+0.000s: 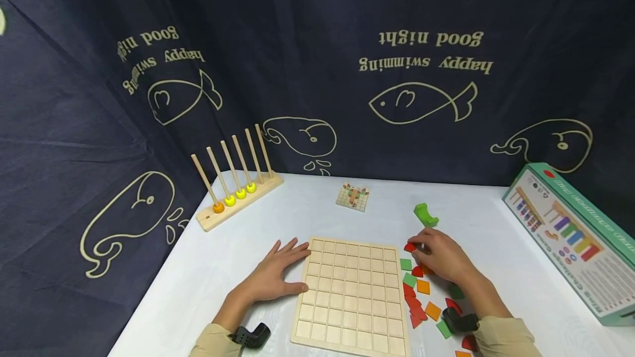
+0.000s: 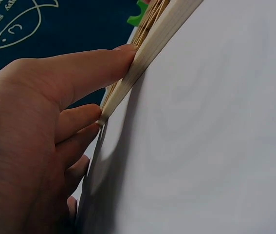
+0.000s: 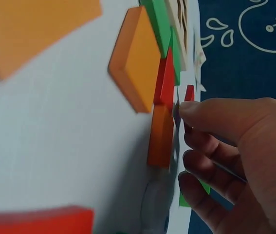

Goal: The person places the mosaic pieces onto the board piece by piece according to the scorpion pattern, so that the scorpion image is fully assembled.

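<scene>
Both hands are down at the table, each doing its own thing. Left hand (image 1: 275,273) is pretty relaxed: fingers spread and mostly straight, thumb and fingertips just touching the near-side edge of a wooden grid board (image 1: 352,296), not wrapped around anything. That board lies flat between the two hands, right of the left one.

Right hand (image 1: 439,252) is the busy one. Thumb and index finger are pinching a small red piece (image 1: 409,247), the other fingers loosely bent, just off the board's right edge. Closer to the person from that hand, a bunch of loose pieces is scattered between the board and the right forearm: green squares (image 1: 405,264), orange squares (image 1: 423,286) and more red bits (image 1: 413,303).

Just beyond the right hand sits a green curved block (image 1: 425,215). Farther out, between the hands, there's a little pattern card (image 1: 353,197). Past the left hand, off to its left, stands a peg rack (image 1: 240,200) with one orange and three yellow beads. Well right of the right hand is a game box (image 1: 570,241).
</scene>
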A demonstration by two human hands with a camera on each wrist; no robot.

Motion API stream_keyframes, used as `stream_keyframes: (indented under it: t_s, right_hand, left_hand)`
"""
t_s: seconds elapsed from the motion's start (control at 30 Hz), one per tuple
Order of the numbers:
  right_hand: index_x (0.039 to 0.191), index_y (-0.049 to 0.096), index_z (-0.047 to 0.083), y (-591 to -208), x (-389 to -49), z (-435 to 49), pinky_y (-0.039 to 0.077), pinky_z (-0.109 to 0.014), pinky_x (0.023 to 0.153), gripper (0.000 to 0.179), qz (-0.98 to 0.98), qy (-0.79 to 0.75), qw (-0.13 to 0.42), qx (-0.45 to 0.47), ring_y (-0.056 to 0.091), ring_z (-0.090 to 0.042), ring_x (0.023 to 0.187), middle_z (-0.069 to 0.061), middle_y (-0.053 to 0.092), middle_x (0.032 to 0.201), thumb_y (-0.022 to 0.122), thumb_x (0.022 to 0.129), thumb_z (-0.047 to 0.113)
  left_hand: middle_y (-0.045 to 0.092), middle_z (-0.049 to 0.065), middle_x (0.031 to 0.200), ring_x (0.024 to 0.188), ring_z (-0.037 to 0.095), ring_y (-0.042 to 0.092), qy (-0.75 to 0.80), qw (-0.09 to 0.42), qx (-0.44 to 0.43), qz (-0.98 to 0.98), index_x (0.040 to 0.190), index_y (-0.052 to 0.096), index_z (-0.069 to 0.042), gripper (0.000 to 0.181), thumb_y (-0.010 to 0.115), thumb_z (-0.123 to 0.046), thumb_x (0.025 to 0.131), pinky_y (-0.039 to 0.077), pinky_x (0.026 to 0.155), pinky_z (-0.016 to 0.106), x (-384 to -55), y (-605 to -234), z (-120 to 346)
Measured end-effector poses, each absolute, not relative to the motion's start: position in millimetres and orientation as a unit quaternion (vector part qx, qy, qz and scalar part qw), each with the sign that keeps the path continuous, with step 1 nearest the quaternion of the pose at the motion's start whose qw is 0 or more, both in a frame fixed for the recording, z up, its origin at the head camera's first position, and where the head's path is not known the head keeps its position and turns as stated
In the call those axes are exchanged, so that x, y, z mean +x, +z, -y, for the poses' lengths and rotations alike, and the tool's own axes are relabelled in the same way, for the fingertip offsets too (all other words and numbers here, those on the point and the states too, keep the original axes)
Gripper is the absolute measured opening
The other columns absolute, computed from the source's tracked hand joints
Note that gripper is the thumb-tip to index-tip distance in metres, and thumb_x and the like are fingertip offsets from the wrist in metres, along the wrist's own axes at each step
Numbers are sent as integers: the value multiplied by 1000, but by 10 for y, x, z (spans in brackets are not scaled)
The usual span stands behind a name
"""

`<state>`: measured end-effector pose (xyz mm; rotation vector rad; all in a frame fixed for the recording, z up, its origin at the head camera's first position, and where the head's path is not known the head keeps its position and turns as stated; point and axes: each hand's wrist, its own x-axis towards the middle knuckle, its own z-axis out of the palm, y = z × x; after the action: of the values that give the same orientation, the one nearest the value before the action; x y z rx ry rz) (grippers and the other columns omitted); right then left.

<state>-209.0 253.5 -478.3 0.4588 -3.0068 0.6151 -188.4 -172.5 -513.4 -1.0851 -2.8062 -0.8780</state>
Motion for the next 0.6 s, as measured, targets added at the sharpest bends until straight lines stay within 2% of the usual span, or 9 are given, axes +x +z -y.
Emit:
stream_keyframes:
  t_s: [0.3,0.6]
  right_hand:
    - [107,74,11,-4756,-2079,-2441,49,-31,67,25,959,230,24,163,52,-13,77,4,60,97,75,83,19]
    - [105,74,12,-4775,-2083,-2332,52,-37,76,22,946,238,52,214,58,-14,85,4,61,98,74,84,17]
  left_hand:
    - [39,1,150,142,28,22,-281,1,-340,898,143,47,-14,78,69,-56,81,5,115,54,-1880,-5155,1713]
    - [39,1,150,142,30,23,-276,3,-342,898,143,48,-14,78,69,-56,81,6,114,56,-1880,-5144,1710]
